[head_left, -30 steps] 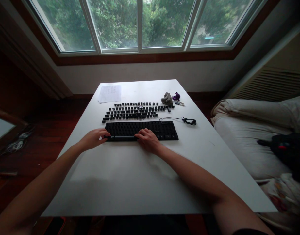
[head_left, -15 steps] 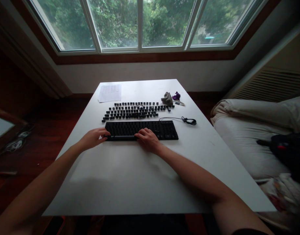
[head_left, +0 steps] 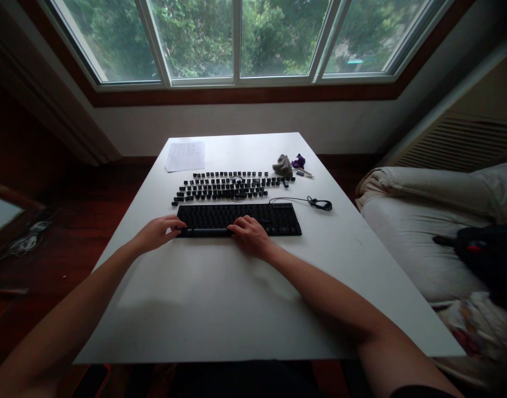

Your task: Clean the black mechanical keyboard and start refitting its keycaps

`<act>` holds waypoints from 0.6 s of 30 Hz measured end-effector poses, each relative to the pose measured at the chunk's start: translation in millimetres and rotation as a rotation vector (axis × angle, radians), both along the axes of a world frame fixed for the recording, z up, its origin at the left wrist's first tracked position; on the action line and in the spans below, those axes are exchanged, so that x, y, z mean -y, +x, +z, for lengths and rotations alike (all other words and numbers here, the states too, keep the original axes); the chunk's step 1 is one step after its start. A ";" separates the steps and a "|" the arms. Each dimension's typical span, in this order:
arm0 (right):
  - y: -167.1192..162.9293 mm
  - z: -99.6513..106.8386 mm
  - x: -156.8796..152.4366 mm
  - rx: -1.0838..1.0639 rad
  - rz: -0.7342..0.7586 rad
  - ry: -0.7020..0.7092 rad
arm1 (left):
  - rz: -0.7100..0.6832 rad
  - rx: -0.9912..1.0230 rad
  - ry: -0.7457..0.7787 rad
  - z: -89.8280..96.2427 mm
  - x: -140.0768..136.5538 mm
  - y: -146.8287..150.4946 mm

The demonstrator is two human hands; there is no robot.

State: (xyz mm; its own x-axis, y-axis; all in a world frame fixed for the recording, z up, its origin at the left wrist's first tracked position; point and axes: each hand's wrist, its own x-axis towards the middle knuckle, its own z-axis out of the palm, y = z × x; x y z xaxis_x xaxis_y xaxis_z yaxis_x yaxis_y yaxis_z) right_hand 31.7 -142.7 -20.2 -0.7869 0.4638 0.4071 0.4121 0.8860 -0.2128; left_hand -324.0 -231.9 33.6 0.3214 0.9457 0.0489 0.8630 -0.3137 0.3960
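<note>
A black keyboard [head_left: 237,213] lies flat on the white table. My left hand [head_left: 164,229] is at its front left corner, with thumb and fingers closed on the edge. My right hand [head_left: 250,235] grips the front edge near the middle, fingers bent over the lower keys. A greyish strip [head_left: 207,231] shows along the front edge between my hands. Behind the keyboard, loose black keycaps [head_left: 220,189] stand in several rows. The keyboard's cable [head_left: 320,204] is coiled to the right.
The white table [head_left: 220,309] carries a printed sheet [head_left: 186,156] at the back left. A grey cloth [head_left: 283,166], a purple cloth [head_left: 299,161] and small slim tools [head_left: 305,173] lie at the back right. A pale sofa [head_left: 406,237] borders the right side.
</note>
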 end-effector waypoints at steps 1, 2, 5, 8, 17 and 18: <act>-0.1 0.0 0.0 0.001 -0.001 -0.001 | -0.008 0.002 0.007 -0.5 0.2 -0.2; -0.2 -0.2 -0.1 0.001 -0.002 -0.003 | -0.015 0.004 0.014 -1.1 0.3 -0.5; -0.2 -0.9 -0.2 -0.003 -0.001 -0.008 | -0.016 0.010 0.029 -2.6 0.8 -1.1; -0.2 -1.5 -0.2 -0.004 -0.001 -0.010 | 0.010 0.013 0.036 -3.6 1.6 -1.5; -0.2 -0.3 0.0 -0.005 0.000 -0.009 | 0.010 0.007 0.043 -5.8 4.0 -1.1; 0.0 -0.1 0.1 -0.006 0.001 -0.011 | 0.008 0.004 0.045 -6.2 4.1 -1.1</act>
